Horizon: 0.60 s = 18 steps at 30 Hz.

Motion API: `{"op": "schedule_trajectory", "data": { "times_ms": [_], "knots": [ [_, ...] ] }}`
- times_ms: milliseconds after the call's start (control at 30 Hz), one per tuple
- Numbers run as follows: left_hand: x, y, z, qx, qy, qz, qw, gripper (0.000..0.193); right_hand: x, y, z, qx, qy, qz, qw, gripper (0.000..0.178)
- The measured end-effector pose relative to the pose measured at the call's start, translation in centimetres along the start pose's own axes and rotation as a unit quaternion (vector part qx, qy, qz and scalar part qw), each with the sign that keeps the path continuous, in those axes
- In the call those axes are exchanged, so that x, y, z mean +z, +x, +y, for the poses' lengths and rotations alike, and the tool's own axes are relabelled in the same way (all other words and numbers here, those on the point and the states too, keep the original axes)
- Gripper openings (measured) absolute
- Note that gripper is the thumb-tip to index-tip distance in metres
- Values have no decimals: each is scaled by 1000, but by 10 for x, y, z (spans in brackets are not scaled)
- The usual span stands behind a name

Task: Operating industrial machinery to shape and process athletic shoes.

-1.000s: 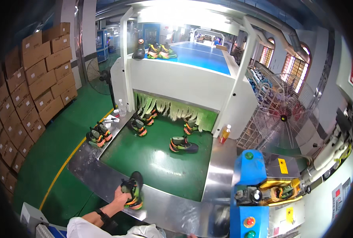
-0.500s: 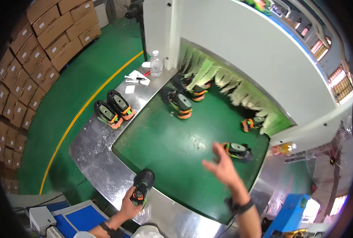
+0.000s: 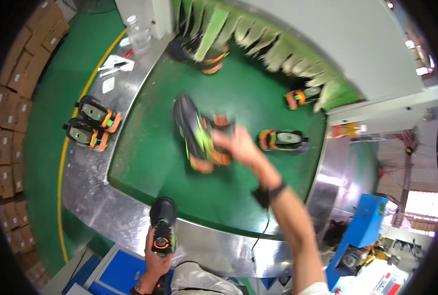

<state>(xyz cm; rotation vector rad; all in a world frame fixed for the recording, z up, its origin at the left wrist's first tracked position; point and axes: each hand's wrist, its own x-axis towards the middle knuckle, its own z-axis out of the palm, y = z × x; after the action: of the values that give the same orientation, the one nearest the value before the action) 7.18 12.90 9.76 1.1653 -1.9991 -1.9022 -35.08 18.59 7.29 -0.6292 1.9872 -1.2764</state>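
Note:
My left hand [image 3: 155, 258] is closed round the heel end of a black shoe [image 3: 164, 211] with orange and green trim, held over the near metal edge. My right hand [image 3: 241, 147] reaches over the green belt and grips a second black shoe [image 3: 189, 123] with a lime side and orange heel, tilted and smeared by motion. Just beside it, a blurred dark and orange shape is partly covered by the hand. To its right, a shoe [image 3: 284, 141] with a grey-green oval top lies on the belt.
Green-white fringe strips [image 3: 278, 54] hang at the far opening, with shoes [image 3: 199, 55] under their left part and another shoe [image 3: 302, 97] at right. Two shoes [image 3: 92, 123] stand on the left metal ledge [image 3: 93, 182], below a clear bottle [image 3: 139, 37]. Brown cartons [image 3: 12, 118] are stacked at far left.
My view has turned and shifted. My right hand, earlier open above the belt, has moved left and taken hold of a shoe there. The left hand keeps its shoe.

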Motion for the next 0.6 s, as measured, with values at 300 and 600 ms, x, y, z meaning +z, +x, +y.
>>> {"op": "schedule_trajectory", "data": {
  "times_ms": [300, 600],
  "knots": [
    [57, -1, 112, 267, -31, -195, 943, 100, 23, -491, -43, 220, 309, 374, 846, 40],
    [204, -188, 181, 57, -194, -656, 727, 92, 80, -623, -72, -162, 226, 452, 848, 64]
  ]
}}
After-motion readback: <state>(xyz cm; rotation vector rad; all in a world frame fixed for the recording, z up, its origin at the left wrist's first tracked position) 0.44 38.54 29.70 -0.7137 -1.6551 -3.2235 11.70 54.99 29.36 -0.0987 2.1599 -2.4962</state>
